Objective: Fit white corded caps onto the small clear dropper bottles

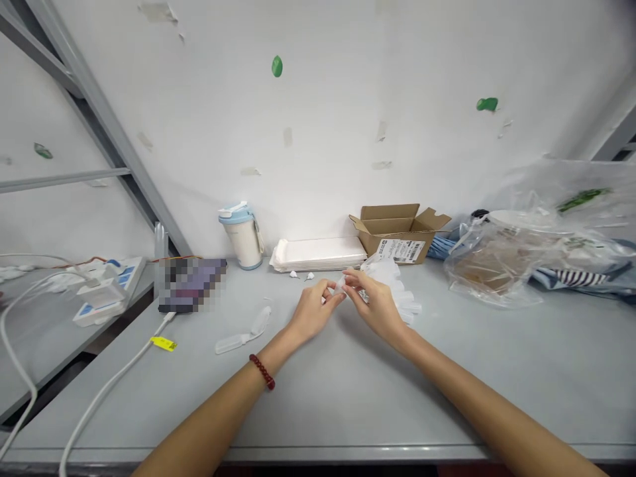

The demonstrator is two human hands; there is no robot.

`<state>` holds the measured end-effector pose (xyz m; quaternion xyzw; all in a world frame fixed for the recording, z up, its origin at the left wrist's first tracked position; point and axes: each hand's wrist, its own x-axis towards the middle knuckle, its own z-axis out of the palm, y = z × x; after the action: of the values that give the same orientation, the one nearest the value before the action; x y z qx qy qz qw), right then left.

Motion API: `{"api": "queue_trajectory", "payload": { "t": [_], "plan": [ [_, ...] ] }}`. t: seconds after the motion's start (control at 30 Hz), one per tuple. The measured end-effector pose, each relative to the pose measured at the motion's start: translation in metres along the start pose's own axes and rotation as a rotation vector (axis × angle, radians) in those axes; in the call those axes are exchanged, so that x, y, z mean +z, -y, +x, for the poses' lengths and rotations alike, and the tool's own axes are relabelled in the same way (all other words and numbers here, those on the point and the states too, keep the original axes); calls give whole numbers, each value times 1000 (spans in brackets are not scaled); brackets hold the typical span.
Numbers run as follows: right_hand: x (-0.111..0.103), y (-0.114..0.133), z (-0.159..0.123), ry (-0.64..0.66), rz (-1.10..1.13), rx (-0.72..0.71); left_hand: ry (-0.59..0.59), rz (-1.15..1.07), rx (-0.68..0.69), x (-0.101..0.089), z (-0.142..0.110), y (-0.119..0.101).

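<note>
Over the middle of the table, my left hand point(317, 306) and my right hand point(372, 301) meet, fingertips pinching a small translucent plastic piece point(340, 285) between them. The fingers cover much of it, so its exact shape is unclear. Just behind and beside my right hand lies a heap of translucent plastic tubes or bottles point(410, 306), partly hidden by that hand. Two small white pointed tips point(293, 274) lie on the table beyond my left hand. Farther left, two slim translucent squeeze bottles point(231, 342) lie on their sides.
At the back stand a blue-lidded cup point(242, 238), a flat stack of white packs point(320, 253) and an open cardboard box point(397, 232). A phone point(206, 285) with a white cable point(116, 377) lies left. Clear plastic bags point(497, 265) and cloth occupy the right.
</note>
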<state>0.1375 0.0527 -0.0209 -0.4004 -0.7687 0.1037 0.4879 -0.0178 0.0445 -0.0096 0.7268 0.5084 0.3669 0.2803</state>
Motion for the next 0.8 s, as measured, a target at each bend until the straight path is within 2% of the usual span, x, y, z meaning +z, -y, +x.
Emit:
{"api": "queue_trajectory", "payload": {
  "t": [0.17, 0.3, 0.4, 0.5, 0.57, 0.67, 0.8],
  "plan": [
    [5, -2, -2, 70, 62, 62, 27, 17, 7, 3, 1, 4],
    [10, -4, -4, 136, 77, 51, 96, 42, -6, 3, 1, 9],
    [14, -7, -7, 137, 42, 56, 106, -41, -145, -3, 3, 9],
    [17, -6, -10, 130, 32, 56, 42, -299, -333, -13, 5, 3],
    [18, -5, -10, 145, 58, 57, -18, -456, -386, -20, 7, 1],
    [19, -3, -10, 191, 137, 78, -21, -519, -336, -24, 8, 1],
    [20, -2, -10, 236, 156, 134, -116, -174, -151, -20, 6, 6]
  ]
}}
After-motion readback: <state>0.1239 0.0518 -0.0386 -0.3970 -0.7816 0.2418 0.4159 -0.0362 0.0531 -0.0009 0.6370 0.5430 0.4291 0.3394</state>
